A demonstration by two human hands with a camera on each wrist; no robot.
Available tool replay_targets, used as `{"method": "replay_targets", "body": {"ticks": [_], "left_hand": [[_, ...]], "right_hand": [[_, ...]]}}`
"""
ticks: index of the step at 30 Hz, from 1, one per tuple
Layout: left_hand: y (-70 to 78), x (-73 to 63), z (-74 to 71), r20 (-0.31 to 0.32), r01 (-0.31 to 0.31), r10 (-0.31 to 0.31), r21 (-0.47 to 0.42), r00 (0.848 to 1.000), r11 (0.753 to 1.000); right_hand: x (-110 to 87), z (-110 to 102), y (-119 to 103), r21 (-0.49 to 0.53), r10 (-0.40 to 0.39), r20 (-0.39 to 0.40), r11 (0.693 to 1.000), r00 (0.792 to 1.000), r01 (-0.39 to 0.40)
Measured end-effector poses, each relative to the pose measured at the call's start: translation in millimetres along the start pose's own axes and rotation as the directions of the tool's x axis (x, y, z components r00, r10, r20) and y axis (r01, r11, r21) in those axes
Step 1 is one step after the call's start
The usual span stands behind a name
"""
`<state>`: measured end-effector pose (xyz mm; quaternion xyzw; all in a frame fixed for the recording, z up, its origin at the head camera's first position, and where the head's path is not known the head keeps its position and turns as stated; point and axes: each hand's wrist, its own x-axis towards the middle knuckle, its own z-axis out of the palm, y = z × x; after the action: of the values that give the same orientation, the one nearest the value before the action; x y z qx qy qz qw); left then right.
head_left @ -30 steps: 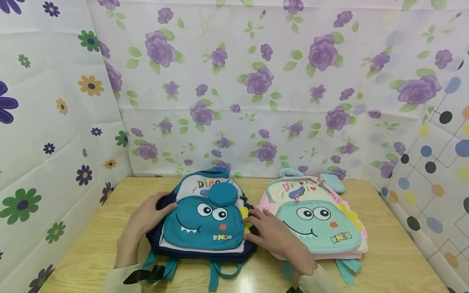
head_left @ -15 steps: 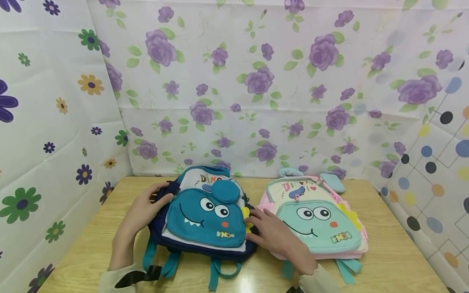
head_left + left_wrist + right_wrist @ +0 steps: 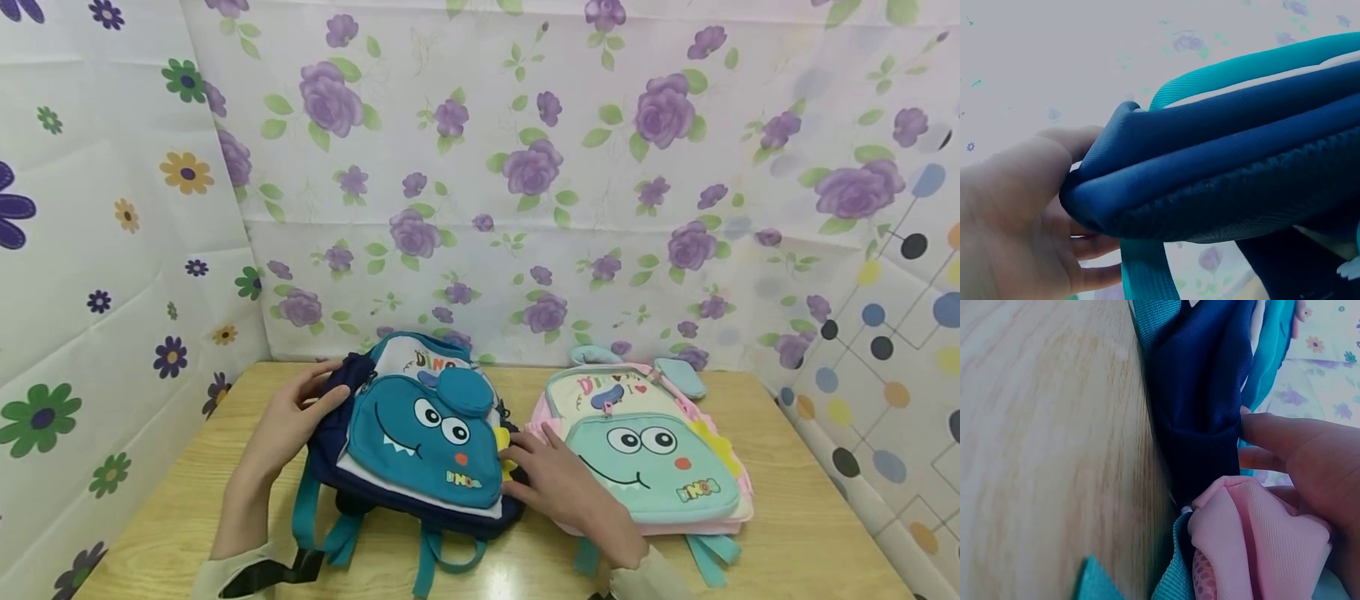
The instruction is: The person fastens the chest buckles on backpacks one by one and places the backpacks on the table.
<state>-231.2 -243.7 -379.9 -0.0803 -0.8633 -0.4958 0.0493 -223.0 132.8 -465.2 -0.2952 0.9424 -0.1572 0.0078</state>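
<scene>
A navy and teal dinosaur backpack (image 3: 420, 454) lies front up on the table, its left side raised. My left hand (image 3: 288, 421) grips that side, and in the left wrist view the thumb is on one face of the navy edge (image 3: 1210, 150) with the fingers behind it. At the bag's right side, by the yellow spikes (image 3: 504, 450), my right hand (image 3: 558, 479) rests its fingertips. The right wrist view has those fingers touching the navy side panel (image 3: 1200, 387) without closing round it.
A pink and mint dinosaur backpack (image 3: 660, 479) lies right of the navy one, partly under my right forearm. Teal straps (image 3: 450, 554) trail toward the front of the wooden table (image 3: 810, 508). Flower-print cloth (image 3: 480, 275) hangs behind and at the sides.
My left hand has lifted the navy backpack's left side, and the bag has tilted and turned a little to the right. The right hand and the pink backpack have stayed in place.
</scene>
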Motion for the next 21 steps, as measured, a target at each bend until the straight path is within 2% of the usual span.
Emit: {"method": "replay_targets", "body": {"ticks": [6,13,17,21], "left_hand": [[4.9,0.6,0.0,0.013,0.000,0.001,-0.087,1.000,0.996],[14.9,-1.6,-1.4,0.025,-0.024,0.028,-0.136,0.999,0.990],[16.9,-4.4,-1.1,0.019,-0.053,0.057,-0.179,0.998,0.982],[21.2,-5.8,1.7,0.000,-0.108,0.112,-0.246,0.994,0.963]], "right_hand": [[0.4,1,-1,-0.017,0.002,0.006,1.000,1.000,-0.002],[2.3,1,-2,-0.027,0.000,0.004,1.000,1.000,0.000],[2.7,2,-4,-0.026,0.005,0.015,1.000,1.000,-0.005],[3.6,3,-9,-0.050,-0.011,0.003,0.999,1.000,0.011]]}}
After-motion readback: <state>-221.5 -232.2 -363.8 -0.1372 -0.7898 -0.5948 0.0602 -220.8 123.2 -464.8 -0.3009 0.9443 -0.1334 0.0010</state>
